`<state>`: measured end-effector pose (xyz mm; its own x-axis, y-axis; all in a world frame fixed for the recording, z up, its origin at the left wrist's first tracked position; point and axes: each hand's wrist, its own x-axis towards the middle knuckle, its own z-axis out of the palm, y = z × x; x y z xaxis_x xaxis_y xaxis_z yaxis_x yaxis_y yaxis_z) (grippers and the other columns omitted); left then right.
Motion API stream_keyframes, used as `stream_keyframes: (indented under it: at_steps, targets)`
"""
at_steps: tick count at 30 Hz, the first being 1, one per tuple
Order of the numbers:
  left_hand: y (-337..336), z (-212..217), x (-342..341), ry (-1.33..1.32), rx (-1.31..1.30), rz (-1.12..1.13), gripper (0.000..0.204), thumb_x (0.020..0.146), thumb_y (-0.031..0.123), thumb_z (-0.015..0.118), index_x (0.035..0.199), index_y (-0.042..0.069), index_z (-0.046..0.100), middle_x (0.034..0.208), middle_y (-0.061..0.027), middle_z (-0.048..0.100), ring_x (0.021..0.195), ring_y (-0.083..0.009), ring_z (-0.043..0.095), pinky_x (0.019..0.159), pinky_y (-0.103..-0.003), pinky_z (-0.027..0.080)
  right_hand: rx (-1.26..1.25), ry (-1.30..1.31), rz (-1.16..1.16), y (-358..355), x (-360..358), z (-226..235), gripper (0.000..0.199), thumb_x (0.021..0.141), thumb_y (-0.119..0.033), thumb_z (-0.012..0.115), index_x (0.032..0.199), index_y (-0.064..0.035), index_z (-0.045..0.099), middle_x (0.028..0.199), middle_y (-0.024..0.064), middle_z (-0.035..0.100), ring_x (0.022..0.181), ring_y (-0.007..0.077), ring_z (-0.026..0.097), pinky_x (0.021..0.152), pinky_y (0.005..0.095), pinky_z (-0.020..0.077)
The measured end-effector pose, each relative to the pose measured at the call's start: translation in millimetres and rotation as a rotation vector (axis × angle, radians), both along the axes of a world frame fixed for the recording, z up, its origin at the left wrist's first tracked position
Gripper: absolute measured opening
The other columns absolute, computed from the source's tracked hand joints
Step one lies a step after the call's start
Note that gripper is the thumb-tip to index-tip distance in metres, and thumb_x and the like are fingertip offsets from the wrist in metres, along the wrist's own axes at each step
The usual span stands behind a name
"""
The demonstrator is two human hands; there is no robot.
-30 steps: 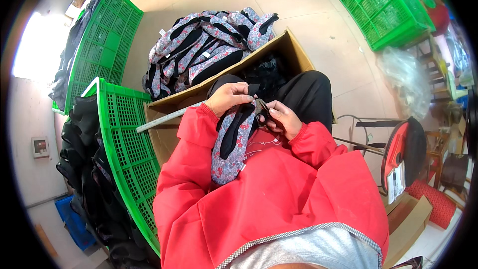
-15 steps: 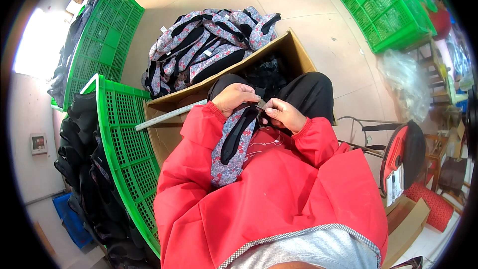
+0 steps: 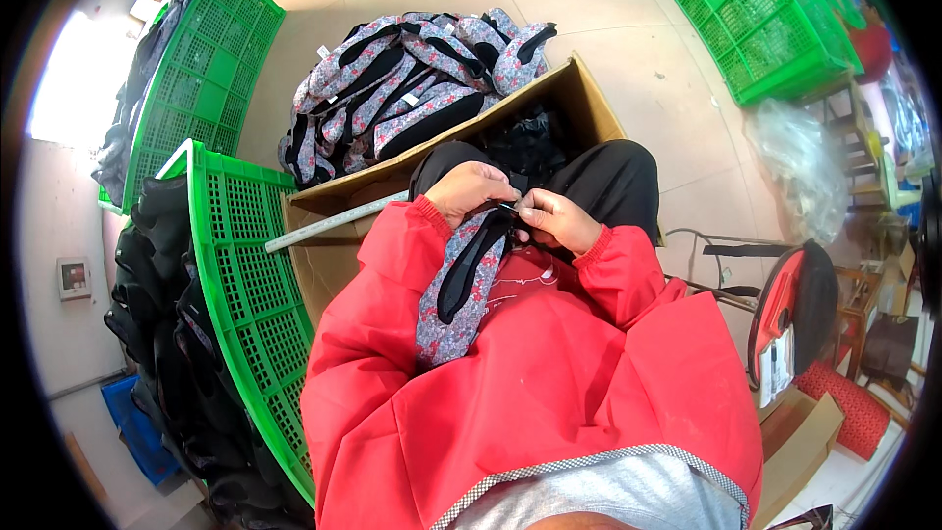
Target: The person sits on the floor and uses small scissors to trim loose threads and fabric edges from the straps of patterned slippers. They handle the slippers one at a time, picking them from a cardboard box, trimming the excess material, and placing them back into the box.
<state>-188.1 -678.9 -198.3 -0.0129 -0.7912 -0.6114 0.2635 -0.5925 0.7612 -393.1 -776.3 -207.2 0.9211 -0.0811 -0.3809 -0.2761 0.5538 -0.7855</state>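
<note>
A padded floral fabric piece [image 3: 432,319], grey with red flowers and a long black panel, hangs over my lap against my red sleeve. My left hand [image 3: 472,192] pinches its upper end with bent fingers. Close to it, my right hand [image 3: 559,220] is closed, thumb and forefinger pinching a small dark part at that same end. The fingertips of both hands almost meet there. What exactly the dark part is cannot be made out.
Beyond my knees stands an open cardboard box [image 3: 579,88] with black items inside, and a heap of similar floral pieces [image 3: 392,98] lies behind it. A green crate [image 3: 240,265] full of black pieces stands at left. At right are a stool [image 3: 800,304] and clear plastic [image 3: 800,167].
My right fingers have shifted slightly up and left, closer to my left fingertips, at the piece's upper end. My left hand keeps its hold.
</note>
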Motion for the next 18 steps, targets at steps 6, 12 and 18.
stream_keyframes:
  at_steps: [6,12,18]
  targets:
    - [-1.0,2.0,-3.2,0.060,-0.011,0.026,0.011,0.086,0.010,0.068,0.078,0.004,0.067,0.073,-0.0012,0.063,0.065,-0.0089,0.057,0.063,-0.025,0.044,0.008,0.051,0.023,-2.6,2.2,-3.3,0.016,0.103,-0.025,0.052,0.101,-0.0098,0.050,0.082,0.0037,0.060,0.051,0.0033,0.028,0.046,0.0201,0.0227]
    - [-0.2,-2.5,-2.1,-0.014,-0.027,0.011,0.010,0.086,0.010,0.068,0.078,0.004,0.068,0.074,-0.0012,0.063,0.066,-0.0090,0.057,0.064,-0.025,0.044,0.030,0.036,0.041,-4.4,3.5,-3.7,0.015,0.103,-0.025,0.053,0.101,-0.0101,0.050,0.082,0.0038,0.060,0.051,0.0034,0.028,0.046,0.0201,0.0228]
    - [-0.9,4.5,-3.5,0.012,0.004,0.024,0.010,0.086,0.010,0.068,0.077,0.004,0.068,0.073,-0.0006,0.063,0.067,-0.0086,0.057,0.064,-0.024,0.044,0.019,0.015,0.054,-6.9,3.6,-6.7,0.017,0.102,-0.027,0.055,0.101,-0.0112,0.052,0.081,0.0014,0.062,0.052,0.0031,0.035,0.048,0.0207,0.0270]
